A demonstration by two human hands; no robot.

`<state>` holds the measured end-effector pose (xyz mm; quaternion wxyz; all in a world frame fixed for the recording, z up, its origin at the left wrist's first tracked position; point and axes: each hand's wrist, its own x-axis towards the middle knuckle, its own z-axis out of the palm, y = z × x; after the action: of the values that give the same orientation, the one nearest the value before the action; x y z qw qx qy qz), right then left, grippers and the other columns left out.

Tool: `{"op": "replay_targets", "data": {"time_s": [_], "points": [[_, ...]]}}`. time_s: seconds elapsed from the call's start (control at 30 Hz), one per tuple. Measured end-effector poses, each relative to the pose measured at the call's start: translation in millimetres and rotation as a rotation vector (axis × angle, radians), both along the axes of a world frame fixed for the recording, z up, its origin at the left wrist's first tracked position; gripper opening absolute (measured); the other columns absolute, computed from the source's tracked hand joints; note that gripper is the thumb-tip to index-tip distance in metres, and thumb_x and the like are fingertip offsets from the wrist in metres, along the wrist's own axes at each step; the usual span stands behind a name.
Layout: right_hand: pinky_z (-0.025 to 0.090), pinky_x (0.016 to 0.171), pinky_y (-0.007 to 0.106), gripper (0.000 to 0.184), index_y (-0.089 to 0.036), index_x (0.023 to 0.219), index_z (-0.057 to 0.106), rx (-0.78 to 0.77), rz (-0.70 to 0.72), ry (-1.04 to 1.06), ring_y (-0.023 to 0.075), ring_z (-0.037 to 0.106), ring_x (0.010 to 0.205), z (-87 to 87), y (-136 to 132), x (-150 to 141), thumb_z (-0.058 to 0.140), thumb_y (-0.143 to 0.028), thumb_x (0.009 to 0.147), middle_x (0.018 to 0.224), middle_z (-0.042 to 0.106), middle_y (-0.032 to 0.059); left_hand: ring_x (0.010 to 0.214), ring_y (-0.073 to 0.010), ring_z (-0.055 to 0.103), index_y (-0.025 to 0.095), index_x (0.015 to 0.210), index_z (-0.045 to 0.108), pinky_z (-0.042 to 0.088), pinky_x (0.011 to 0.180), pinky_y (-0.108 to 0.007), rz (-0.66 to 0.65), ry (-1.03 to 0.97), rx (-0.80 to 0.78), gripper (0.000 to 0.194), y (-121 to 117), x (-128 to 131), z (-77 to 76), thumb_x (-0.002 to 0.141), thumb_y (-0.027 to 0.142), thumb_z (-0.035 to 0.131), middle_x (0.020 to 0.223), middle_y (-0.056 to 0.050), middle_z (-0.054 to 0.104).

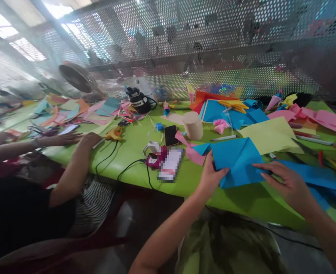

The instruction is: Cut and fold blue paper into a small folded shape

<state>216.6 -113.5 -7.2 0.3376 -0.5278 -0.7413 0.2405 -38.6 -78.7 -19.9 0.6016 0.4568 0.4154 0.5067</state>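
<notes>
A sheet of blue paper (pixel 238 158) with a crease running across it is held up, tilted, over the front edge of the green-covered table (pixel 145 167). My left hand (pixel 212 175) is closed on its left side, thumb on top and the other fingers behind. At the right edge, my right hand (pixel 289 184) has its index finger lying on the paper, with the other fingers bent close to the edge. Pale yellow paper (pixel 273 135) lies just behind the sheet. More blue paper (pixel 311 175) rests under and beside my right hand.
Left of my hands lie a phone with a lit screen (pixel 170 163), a magenta power strip (pixel 156 158) with cables, and a black phone (pixel 171 135). A beige cylinder (pixel 192 125) stands behind. Scissors (pixel 320 158) lie right. A co-worker's arms (pixel 71 167) reach in at left.
</notes>
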Motion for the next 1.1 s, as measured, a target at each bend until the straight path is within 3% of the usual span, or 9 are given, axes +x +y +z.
{"op": "replay_targets", "data": {"time_s": [0.13, 0.23, 0.37, 0.47, 0.63, 0.73, 0.83, 0.93, 1.1], "points": [[0.058, 0.088, 0.043, 0.044, -0.040, 0.133, 0.065, -0.018, 0.078, -0.117, 0.0312, 0.069, 0.111, -12.1, -23.8, 3.2, 0.067, -0.038, 0.090, 0.124, 0.071, 0.0053, 0.138, -0.0309, 0.052, 0.027, 0.164, 0.013, 0.049, 0.110, -0.042, -0.070, 0.123, 0.083, 0.110, -10.2, -14.6, -12.1, 0.077, 0.027, 0.080, 0.160, -0.015, 0.043], [0.059, 0.086, 0.046, 0.044, -0.038, 0.124, 0.071, 0.023, 0.070, -0.208, 0.0329, 0.071, 0.107, -25.6, -37.4, 5.5, 0.060, -0.023, 0.084, 0.117, 0.074, 0.0054, 0.137, -0.0321, 0.052, 0.030, 0.166, 0.008, 0.048, 0.110, -0.045, -0.118, 0.340, 0.133, 0.110, -20.4, -22.0, -14.8, 0.079, 0.025, 0.077, 0.161, -0.015, 0.040], [0.058, 0.081, 0.047, 0.035, -0.034, 0.108, 0.078, 0.065, 0.057, -0.280, 0.0327, 0.071, 0.099, -37.8, -46.2, 5.1, 0.058, -0.020, 0.083, 0.105, 0.073, 0.0082, 0.140, -0.0379, 0.048, 0.039, 0.161, 0.028, 0.043, 0.112, -0.054, -0.169, 0.813, 0.303, 0.090, -33.4, -27.3, -3.9, 0.084, 0.018, 0.070, 0.169, -0.011, 0.028], [0.054, 0.090, 0.058, 0.029, -0.035, 0.102, 0.080, 0.170, 0.073, -0.353, 0.0376, 0.067, 0.110, -37.8, -45.9, 4.6, 0.060, -0.022, 0.086, 0.121, 0.072, 0.0104, 0.154, -0.0388, 0.028, 0.041, 0.152, 0.046, 0.023, 0.122, -0.061, -0.216, 1.079, 0.542, 0.070, -36.6, -33.4, 1.7, 0.089, 0.017, 0.065, 0.172, -0.004, 0.021], [0.046, 0.109, 0.063, 0.023, -0.031, 0.106, 0.073, 0.087, 0.248, -0.296, 0.0356, 0.057, 0.135, -38.9, -45.8, 13.3, 0.057, -0.022, 0.092, 0.147, 0.063, 0.0061, 0.149, -0.0229, 0.041, 0.040, 0.140, 0.060, 0.012, 0.127, -0.054, -0.580, 1.055, 0.689, 0.042, -37.2, -49.2, -4.3, 0.103, 0.024, 0.048, 0.154, -0.001, 0.055], [0.046, 0.111, 0.061, 0.024, -0.032, 0.112, 0.070, -0.027, 0.261, -0.217, 0.0324, 0.059, 0.135, -42.3, -51.8, 19.7, 0.055, -0.024, 0.095, 0.140, 0.068, 0.0043, 0.150, -0.0244, 0.041, 0.038, 0.143, 0.057, 0.007, 0.127, -0.056, -0.650, 1.028, 0.651, 0.041, -40.4, -58.1, -1.7, 0.103, 0.042, 0.052, 0.156, -0.004, 0.053], [0.047, 0.111, 0.060, 0.022, -0.033, 0.111, 0.070, -0.072, 0.216, -0.163, 0.0324, 0.060, 0.134, -40.6, -57.7, 20.4, 0.054, -0.027, 0.097, 0.136, 0.071, 0.0034, 0.151, -0.0285, 0.040, 0.036, 0.147, 0.053, -0.001, 0.127, -0.057, -0.731, 0.963, 0.648, 0.062, -42.7, -65.2, 6.2, 0.092, 0.062, 0.061, 0.157, -0.007, 0.051], [0.051, 0.105, 0.058, 0.018, -0.033, 0.107, 0.071, -0.092, 0.152, -0.136, 0.0332, 0.066, 0.125, -35.0, -59.1, 16.8, 0.055, -0.032, 0.098, 0.127, 0.076, 0.0040, 0.148, -0.0317, 0.043, 0.033, 0.146, 0.055, -0.002, 0.127, -0.058, -0.742, 0.928, 0.626, 0.075, -43.1, -67.6, 10.6, 0.081, 0.066, 0.072, 0.155, -0.009, 0.052], [0.057, 0.091, 0.049, 0.023, -0.032, 0.111, 0.072, -0.143, -0.023, -0.113, 0.0315, 0.072, 0.111, -29.2, -56.8, 7.9, 0.054, -0.041, 0.099, 0.117, 0.078, 0.0045, 0.131, -0.0233, 0.062, 0.029, 0.116, 0.071, 0.013, 0.127, -0.054, -0.522, 0.929, 0.502, 0.020, -45.0, -54.5, 2.6, 0.098, 0.033, 0.061, 0.135, -0.002, 0.071]]}}
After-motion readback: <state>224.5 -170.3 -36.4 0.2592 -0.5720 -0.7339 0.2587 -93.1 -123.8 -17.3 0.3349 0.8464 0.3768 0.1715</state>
